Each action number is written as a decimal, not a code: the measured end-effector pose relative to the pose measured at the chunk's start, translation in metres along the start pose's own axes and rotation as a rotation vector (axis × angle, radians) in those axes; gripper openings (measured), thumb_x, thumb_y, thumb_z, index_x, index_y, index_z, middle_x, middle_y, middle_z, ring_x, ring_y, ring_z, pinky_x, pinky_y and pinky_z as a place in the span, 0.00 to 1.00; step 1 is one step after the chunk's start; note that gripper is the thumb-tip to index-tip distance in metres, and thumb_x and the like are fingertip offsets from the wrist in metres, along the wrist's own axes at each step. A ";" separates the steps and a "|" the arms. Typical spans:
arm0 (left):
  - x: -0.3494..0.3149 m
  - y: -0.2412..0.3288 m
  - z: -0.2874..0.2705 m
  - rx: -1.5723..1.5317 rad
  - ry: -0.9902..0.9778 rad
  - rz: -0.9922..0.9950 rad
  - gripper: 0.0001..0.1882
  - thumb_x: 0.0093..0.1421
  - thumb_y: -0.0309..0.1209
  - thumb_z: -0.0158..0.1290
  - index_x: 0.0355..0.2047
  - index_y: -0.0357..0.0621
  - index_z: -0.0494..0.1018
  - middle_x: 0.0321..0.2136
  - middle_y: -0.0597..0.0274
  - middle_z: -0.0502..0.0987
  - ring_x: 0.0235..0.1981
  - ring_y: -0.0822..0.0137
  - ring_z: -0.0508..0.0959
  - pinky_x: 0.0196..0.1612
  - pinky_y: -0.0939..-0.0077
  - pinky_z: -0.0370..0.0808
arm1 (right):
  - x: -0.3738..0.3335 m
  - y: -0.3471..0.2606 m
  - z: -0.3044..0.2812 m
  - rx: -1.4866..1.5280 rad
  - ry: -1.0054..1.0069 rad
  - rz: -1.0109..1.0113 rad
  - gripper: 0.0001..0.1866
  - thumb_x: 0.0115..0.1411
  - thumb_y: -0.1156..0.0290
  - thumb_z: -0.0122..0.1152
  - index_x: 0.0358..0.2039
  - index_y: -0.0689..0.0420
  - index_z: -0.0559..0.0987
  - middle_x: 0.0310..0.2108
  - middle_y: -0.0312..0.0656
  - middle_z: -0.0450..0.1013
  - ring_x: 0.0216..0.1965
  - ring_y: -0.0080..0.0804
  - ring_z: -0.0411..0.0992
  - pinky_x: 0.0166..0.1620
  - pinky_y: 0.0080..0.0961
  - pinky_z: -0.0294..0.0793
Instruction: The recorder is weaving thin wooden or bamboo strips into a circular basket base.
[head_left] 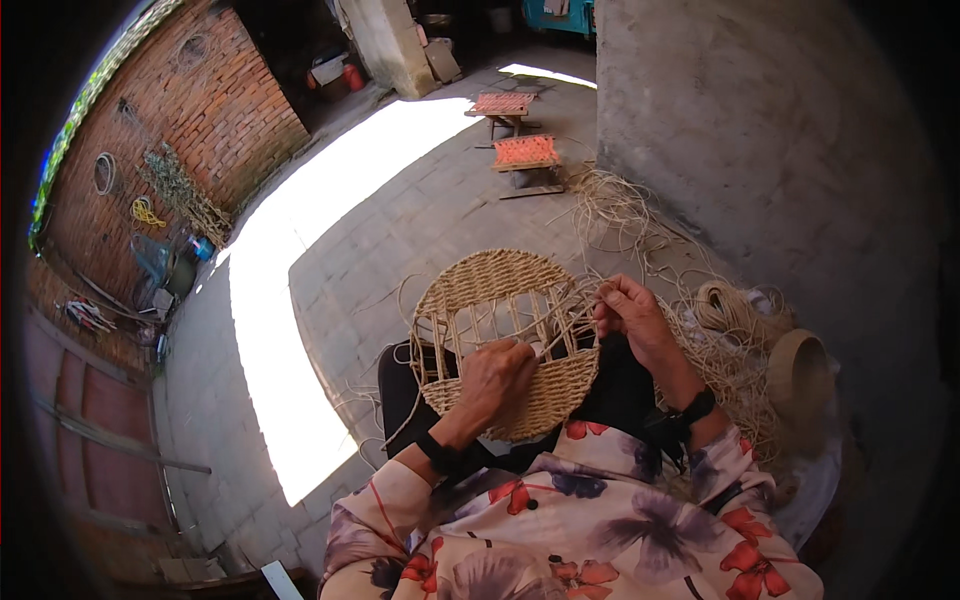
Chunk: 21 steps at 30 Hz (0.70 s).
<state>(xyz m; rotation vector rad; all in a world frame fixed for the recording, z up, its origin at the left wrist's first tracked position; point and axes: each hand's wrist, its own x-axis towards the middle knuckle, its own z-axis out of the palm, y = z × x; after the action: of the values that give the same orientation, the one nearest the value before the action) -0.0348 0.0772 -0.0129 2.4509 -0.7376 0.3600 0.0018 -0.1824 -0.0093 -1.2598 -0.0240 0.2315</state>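
Observation:
A round panel [492,281] woven of tan straw cord lies across my lap. Its far and near parts are closely woven, while bare cords with gaps between them span the middle. My left hand [495,382] is closed on the near part of the weave, its fingertips partly hidden at the gap. Beyond the panel's right rim, my right hand [632,318] pinches a thin straw cord [578,290] between thumb and fingers. Loose strands run from the rim beside that hand.
Tangled straw cord [715,345] heaps on the floor to my right, beside a tan round container [800,365]. Two low stools with red woven seats [525,151] stand ahead. A grey wall [760,130] rises at right, a brick wall [200,100] at far left. Sunlight stripes the paving.

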 end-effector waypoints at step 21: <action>0.003 0.006 0.004 -0.012 -0.117 -0.058 0.08 0.56 0.33 0.54 0.32 0.44 0.79 0.27 0.49 0.75 0.28 0.47 0.78 0.31 0.56 0.74 | 0.026 0.037 0.074 -1.286 -0.092 -0.407 0.15 0.53 0.70 0.58 0.42 0.59 0.73 0.28 0.55 0.77 0.35 0.55 0.77 0.37 0.48 0.75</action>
<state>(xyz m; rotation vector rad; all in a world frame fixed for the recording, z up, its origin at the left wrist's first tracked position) -0.0350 0.0697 -0.0120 2.4932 -0.7127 0.1902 0.0104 -0.0969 -0.0245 -2.4714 -0.5793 -0.1289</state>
